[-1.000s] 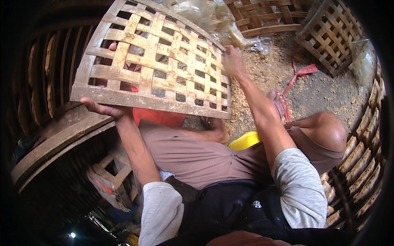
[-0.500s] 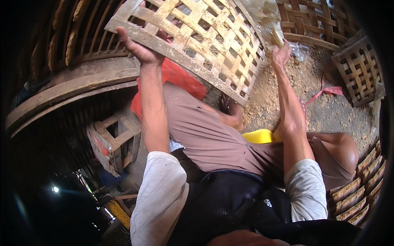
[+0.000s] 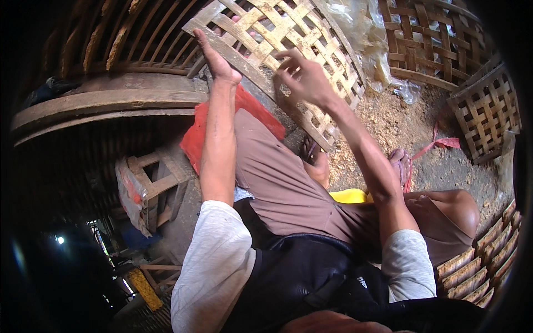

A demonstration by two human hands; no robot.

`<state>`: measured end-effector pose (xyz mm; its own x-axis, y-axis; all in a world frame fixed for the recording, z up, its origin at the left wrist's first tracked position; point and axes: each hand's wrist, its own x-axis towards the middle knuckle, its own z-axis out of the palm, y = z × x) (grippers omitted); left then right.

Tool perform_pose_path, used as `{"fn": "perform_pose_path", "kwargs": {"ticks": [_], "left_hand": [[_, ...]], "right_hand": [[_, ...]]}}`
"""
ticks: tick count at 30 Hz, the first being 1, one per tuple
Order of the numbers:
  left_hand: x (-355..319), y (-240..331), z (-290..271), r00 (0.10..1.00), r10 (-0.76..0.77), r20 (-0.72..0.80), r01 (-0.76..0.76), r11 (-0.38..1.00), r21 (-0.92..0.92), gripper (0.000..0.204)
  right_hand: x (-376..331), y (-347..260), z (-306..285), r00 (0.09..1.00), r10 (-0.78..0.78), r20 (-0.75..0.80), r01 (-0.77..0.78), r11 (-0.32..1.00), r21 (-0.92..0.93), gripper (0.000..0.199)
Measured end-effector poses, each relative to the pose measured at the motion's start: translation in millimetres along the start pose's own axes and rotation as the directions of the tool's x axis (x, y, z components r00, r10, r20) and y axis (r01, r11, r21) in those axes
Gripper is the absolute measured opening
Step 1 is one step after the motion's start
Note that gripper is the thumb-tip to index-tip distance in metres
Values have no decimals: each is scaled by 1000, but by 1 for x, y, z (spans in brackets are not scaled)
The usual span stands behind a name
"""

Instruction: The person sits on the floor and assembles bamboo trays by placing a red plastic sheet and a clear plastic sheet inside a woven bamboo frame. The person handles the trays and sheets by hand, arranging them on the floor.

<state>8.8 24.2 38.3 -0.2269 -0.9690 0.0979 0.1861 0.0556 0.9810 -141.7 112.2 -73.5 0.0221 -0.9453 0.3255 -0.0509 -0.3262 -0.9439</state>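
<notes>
A woven bamboo panel (image 3: 283,33) with a wooden frame stands tilted in front of me, pale dust on its strips. My left hand (image 3: 222,69) grips its near left edge, thumb along the frame; the fingers are behind the panel and show partly through the gaps. Over the lower middle of the weave hovers my right hand (image 3: 308,80), fingers bent and apart, with nothing seen in them. Whether its fingertips touch the strips I cannot tell. Under the panel's near edge, a red sheet (image 3: 258,114) lies beside my leg.
Crumbly shavings (image 3: 361,139) cover the floor at right. Clear plastic (image 3: 366,47) is heaped at the far side near a bamboo basket (image 3: 422,41). Another woven crate (image 3: 486,114) stands at far right. A yellow object (image 3: 350,196) is by my leg; a wooden stool (image 3: 152,188) is at left.
My right hand has left the plastic on the far right and moved left over the panel. The panel and my left hand have shifted slightly right in the picture.
</notes>
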Motion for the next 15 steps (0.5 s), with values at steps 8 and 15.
{"fn": "perform_pose_path", "kwargs": {"ticks": [8,15], "left_hand": [[-7,1,5,1000,4,-17,-5,998,-61,97],[-10,5,18,999,27,-38,-29,998,-60,96]], "right_hand": [[-9,-7,24,1000,-18,3,18,1000,-21,31],[-10,-2,30,954,-260,-149,246,964,-105,22]]}}
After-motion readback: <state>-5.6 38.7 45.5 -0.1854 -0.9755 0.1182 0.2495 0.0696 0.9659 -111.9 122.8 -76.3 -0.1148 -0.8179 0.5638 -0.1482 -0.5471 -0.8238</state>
